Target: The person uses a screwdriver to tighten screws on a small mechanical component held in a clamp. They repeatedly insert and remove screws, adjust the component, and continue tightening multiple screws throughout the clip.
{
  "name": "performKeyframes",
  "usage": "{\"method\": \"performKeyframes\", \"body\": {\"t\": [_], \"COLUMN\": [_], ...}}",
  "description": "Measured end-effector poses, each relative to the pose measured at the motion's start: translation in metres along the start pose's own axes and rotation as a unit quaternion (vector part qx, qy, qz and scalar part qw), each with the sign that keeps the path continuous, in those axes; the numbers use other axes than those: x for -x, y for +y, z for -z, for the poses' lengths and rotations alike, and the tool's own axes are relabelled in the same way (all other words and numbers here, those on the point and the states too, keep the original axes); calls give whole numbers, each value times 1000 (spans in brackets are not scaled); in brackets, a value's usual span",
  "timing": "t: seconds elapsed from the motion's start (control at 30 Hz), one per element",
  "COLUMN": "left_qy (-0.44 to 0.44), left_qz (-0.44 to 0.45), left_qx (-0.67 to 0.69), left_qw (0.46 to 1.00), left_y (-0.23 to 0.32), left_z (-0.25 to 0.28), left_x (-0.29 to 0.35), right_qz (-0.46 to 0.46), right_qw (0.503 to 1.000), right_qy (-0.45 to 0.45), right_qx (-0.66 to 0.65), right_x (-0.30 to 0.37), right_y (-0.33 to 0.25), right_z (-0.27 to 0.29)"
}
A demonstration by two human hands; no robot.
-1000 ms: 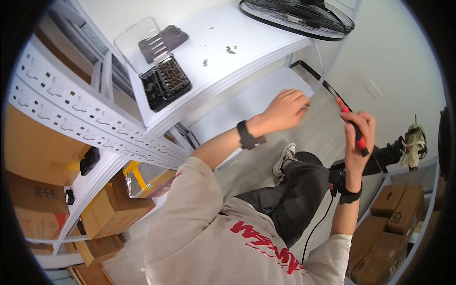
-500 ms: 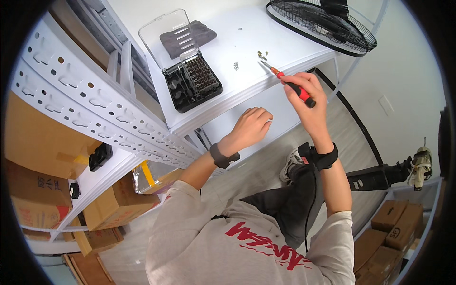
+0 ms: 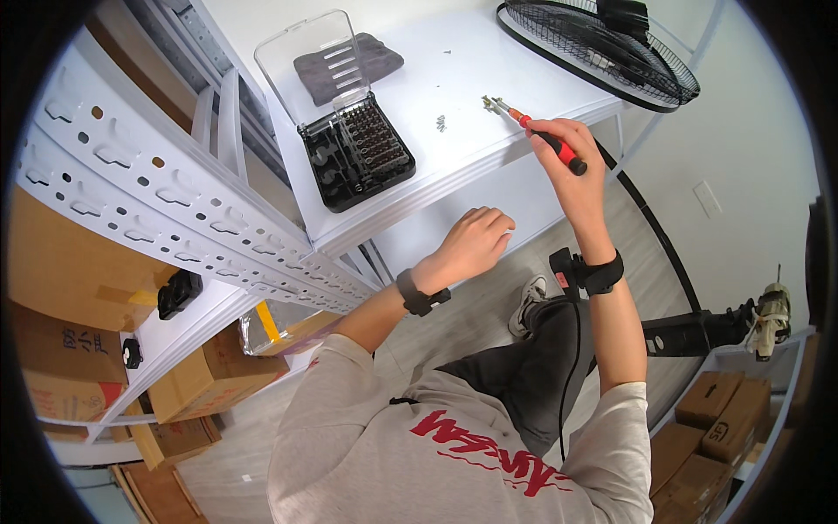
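My right hand [image 3: 572,179] is closed around a red and black screwdriver [image 3: 567,157]. Its metal tip points up and left, right at a small heap of brass-coloured screws [image 3: 488,104] on the white shelf top [image 3: 419,79]; I cannot tell whether it touches them. Just left of the heap lies a group of silver screws [image 3: 441,123]. My left hand [image 3: 471,244] hangs in front of the shelf's edge with its fingers curled. What it holds, if anything, is hidden. On the left of the shelf stands an opened black bit case [image 3: 362,166] with rows of bits and a raised clear lid.
A grey cloth [image 3: 380,59] lies behind the case's lid. At the far right of the shelf rests a black fan grille [image 3: 602,61]. White perforated shelf posts [image 3: 157,192] rise on the left, near cardboard boxes [image 3: 214,375]. More boxes [image 3: 711,397] fill a rack at lower right.
The screwdriver and my right hand have shifted slightly right, bringing the tip in against the brass-coloured heap. My left hand has moved a little right and down, still curled.
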State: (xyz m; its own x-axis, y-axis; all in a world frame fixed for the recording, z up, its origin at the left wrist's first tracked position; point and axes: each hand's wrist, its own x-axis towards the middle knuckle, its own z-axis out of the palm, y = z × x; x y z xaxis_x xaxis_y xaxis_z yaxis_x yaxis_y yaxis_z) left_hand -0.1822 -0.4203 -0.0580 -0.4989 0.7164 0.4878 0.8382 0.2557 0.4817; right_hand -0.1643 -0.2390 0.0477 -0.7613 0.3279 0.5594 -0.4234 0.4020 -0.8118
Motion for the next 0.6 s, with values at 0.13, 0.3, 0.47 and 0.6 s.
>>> {"method": "performKeyframes", "body": {"t": [0.13,0.3,0.47,0.6], "left_qy": [-4,-6,-18,-13], "left_qz": [9,88,107,216], "left_qx": [26,140,148,393], "left_qw": [1000,986,983,894], "left_y": [1,7,10,-4], "left_z": [-3,-6,-4,-10], "left_x": [-3,-11,-26,-36], "right_qz": [0,3,-2,-5], "right_qw": [1000,999,999,999], "right_qy": [-16,-4,0,0], "right_qx": [0,-33,-36,-43], "right_x": [-2,1,3,5], "right_y": [8,10,3,-1], "right_z": [-1,1,8,7]}}
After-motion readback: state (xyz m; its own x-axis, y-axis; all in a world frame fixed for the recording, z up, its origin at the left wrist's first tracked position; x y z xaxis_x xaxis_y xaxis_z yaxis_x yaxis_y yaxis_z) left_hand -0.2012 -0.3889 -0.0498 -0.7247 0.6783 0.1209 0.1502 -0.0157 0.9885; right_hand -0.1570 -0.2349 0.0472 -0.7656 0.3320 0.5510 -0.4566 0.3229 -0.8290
